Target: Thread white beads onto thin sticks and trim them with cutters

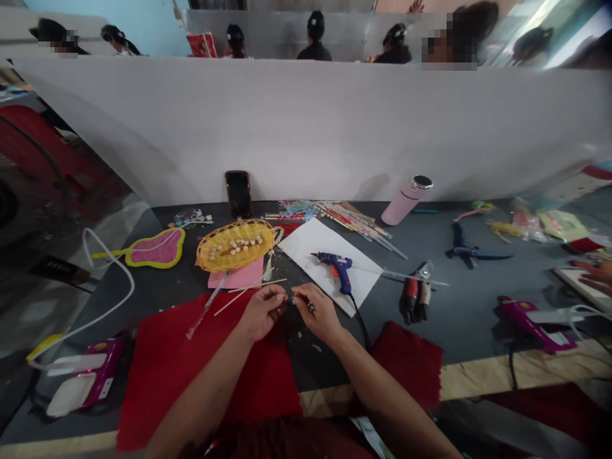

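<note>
My left hand [266, 310] and my right hand [315, 311] meet over the dark table, thumbs and fingers pinched close together. Something tiny sits between the fingertips, too small for me to name. Just behind the hands lies a blue glue gun [340, 271] on a white sheet [310, 245]. To the left, a yellow woven basket [210, 260] holds several small pale beads [246, 243]. Thin wooden sticks [234, 299] rest near my left hand, by a cream tassel [268, 271]. A red cloth [191, 370] spreads under my left forearm.
A phone [238, 193] leans on the white partition [296, 127]; a pink bottle [404, 203] stands right of it. Pliers [417, 292] lie right of the sheet. Purple power strips [102, 370] with white cables sit at both sides. Another person's hand [600, 274] shows at far right.
</note>
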A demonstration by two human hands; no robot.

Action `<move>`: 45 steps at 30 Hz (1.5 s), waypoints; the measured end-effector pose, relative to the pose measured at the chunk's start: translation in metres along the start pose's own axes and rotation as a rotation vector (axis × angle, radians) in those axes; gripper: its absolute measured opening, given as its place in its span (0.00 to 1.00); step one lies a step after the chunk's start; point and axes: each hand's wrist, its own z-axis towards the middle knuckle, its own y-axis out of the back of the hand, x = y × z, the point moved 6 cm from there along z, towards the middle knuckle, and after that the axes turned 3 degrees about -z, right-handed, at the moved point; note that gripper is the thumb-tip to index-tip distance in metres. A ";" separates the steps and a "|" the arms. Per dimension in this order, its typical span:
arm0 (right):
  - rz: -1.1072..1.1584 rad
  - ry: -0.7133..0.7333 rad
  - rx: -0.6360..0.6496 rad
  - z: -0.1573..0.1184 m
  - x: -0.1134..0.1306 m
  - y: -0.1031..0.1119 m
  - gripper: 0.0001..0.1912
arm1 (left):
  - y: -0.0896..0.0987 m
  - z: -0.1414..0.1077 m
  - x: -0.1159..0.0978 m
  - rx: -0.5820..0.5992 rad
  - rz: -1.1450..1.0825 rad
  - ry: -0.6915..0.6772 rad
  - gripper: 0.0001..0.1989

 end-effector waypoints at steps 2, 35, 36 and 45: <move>0.017 0.015 0.000 -0.001 -0.002 0.000 0.08 | 0.002 0.001 0.000 0.013 -0.012 -0.009 0.11; -0.081 0.028 0.052 0.000 -0.015 -0.005 0.05 | 0.001 0.007 0.010 0.049 0.182 -0.028 0.13; -0.122 0.014 0.058 0.001 -0.017 -0.002 0.05 | -0.002 0.006 0.008 0.055 0.171 -0.029 0.15; -0.599 -0.177 0.271 -0.001 -0.018 0.020 0.07 | -0.004 -0.001 -0.017 0.040 0.448 -0.243 0.15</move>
